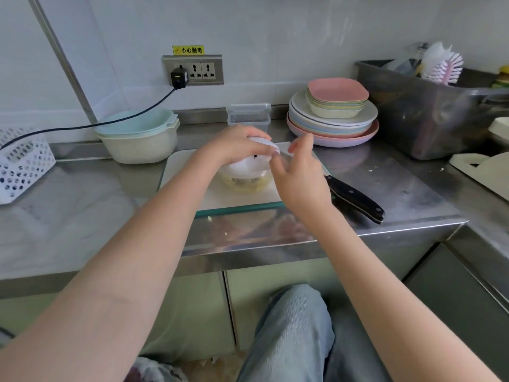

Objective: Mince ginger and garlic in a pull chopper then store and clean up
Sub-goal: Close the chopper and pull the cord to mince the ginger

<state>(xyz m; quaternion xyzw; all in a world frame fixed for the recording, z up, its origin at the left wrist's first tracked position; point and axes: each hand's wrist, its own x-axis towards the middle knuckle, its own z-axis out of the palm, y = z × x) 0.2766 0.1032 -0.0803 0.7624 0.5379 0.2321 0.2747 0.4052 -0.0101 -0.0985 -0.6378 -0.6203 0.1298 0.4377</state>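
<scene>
The pull chopper (245, 175) stands on a white cutting board (181, 166) in the middle of the steel counter. Its white lid is on and pale yellowish chopped bits show through the clear bowl. My left hand (237, 147) presses down on the lid from above. My right hand (297, 175) is at the lid's right edge with fingers pinched there; whether it holds the pull handle is hidden. A black-handled knife (355, 199) lies on the counter right of the board, its blade hidden behind my right hand. A small clear lidded storage box (248, 114) stands at the back.
Stacked pale bowls (140, 136) sit back left, with a black cable crossing above them to a wall socket (192, 70). A white perforated basket (22, 164) is far left. Stacked plates (333, 117) stand back right, beside a steel tub (429, 111) holding a brush.
</scene>
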